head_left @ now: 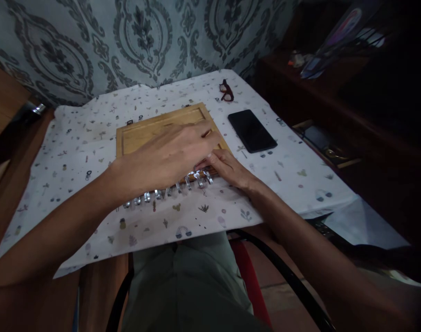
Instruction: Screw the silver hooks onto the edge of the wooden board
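Note:
A wooden board (pixel 155 127) with a raised frame lies on the table. A row of small shiny metal clips (pixel 178 186) runs along its near edge. My left hand (pixel 172 147) reaches across the board, fingers bent and closed near its right side; its fingertips are mostly hidden. My right hand (pixel 227 168) is at the board's near right corner, its thumb and fingers drawn together just below the left hand's fingers. A thin metal bit shows by the right fingertips, but what either hand holds is too covered to make out.
A black phone (pixel 252 131) lies right of the board, with dark-framed glasses (pixel 226 91) farther back. A patterned white cloth (pixel 203 221) covers the table. A patterned wall (pixel 141 41) stands behind; dark wooden furniture (pixel 335 101) is at the right.

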`<state>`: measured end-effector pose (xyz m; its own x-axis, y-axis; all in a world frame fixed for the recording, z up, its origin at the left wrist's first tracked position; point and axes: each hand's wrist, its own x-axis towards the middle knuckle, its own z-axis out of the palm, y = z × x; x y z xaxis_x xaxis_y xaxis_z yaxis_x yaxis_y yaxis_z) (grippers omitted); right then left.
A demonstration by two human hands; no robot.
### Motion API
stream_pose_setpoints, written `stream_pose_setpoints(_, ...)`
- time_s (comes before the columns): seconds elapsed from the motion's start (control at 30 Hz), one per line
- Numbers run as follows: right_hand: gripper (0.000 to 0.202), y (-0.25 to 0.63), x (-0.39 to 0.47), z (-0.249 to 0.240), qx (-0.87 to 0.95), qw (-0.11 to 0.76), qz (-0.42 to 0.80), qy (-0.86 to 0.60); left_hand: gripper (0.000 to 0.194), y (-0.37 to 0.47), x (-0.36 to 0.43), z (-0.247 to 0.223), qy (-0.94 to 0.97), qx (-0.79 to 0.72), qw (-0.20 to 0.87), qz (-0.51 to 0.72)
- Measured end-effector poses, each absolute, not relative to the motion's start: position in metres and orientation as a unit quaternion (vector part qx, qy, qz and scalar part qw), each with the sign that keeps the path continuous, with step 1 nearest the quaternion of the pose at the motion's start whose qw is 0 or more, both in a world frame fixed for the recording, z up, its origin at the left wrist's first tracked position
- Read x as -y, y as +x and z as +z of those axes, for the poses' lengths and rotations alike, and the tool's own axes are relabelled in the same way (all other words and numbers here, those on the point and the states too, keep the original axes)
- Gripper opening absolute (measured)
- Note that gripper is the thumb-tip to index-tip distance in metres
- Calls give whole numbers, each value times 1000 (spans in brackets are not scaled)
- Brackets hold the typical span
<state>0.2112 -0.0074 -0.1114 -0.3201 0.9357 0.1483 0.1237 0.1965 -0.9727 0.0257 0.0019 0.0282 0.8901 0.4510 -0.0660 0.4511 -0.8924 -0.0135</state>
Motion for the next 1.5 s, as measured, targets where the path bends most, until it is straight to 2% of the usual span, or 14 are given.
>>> stream_pose_setpoints(0.33,82,213,6,-111,665,400,486,-402,17,30,-2,27,968,-246,29,-31)
stream_pose_setpoints(0.5,82,213,6,-111,669,400,475,-409,22,30,-2,27,975,-216,-4,-44)
stream_pose_setpoints(0.67,77,214,6,-110,667,396,485,-405,17,26,-7,26,982,-190,7,-19)
stream_pose_setpoints(1.0,77,213,5,-115,661,413,480,-402,21,22,-10,23,983,-184,0,8)
stream_pose_setpoints(1.23,78,213,4,-116,662,412,478,-405,25,23,-11,24,984,-179,-7,-13)
stream_pose_setpoints(1.5,79,213,5,-117,657,405,487,-409,21,22,-11,28,974,-221,-24,-39)
